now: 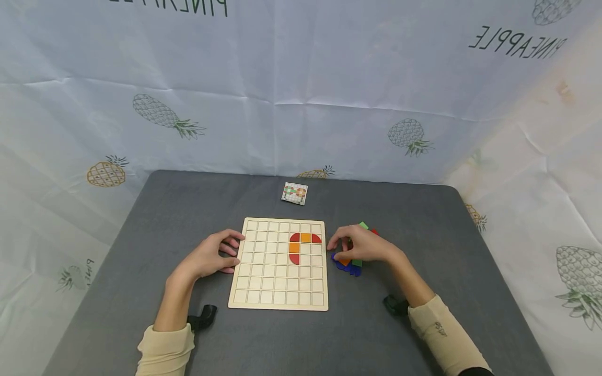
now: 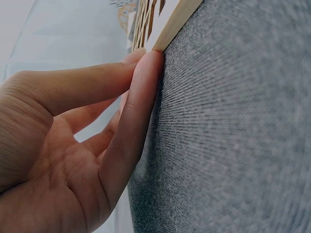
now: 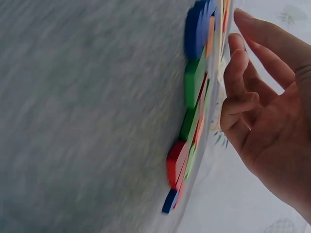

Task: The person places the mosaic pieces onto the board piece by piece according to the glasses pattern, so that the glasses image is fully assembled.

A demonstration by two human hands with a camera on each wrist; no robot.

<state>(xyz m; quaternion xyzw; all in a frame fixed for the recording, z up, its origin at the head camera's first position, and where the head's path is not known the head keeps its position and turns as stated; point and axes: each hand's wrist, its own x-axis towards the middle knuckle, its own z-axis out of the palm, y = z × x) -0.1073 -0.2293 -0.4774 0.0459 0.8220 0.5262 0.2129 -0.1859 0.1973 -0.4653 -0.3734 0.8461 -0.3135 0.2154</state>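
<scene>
A square wooden board with a grid of recesses lies on the table. Several red and orange pieces sit in its upper right cells. My left hand rests at the board's left edge, fingertips touching it; the left wrist view shows thumb and finger against the pale edge. My right hand hovers at a pile of coloured pieces right of the board. In the right wrist view its fingers are bent, with nothing visible between them, beside blue, green and red pieces. The hand partly hides the pile.
A small patterned card lies beyond the board, near the table's far edge. The table is dark grey. A pineapple-printed curtain hangs behind it. Black wrist-worn devices show under both forearms.
</scene>
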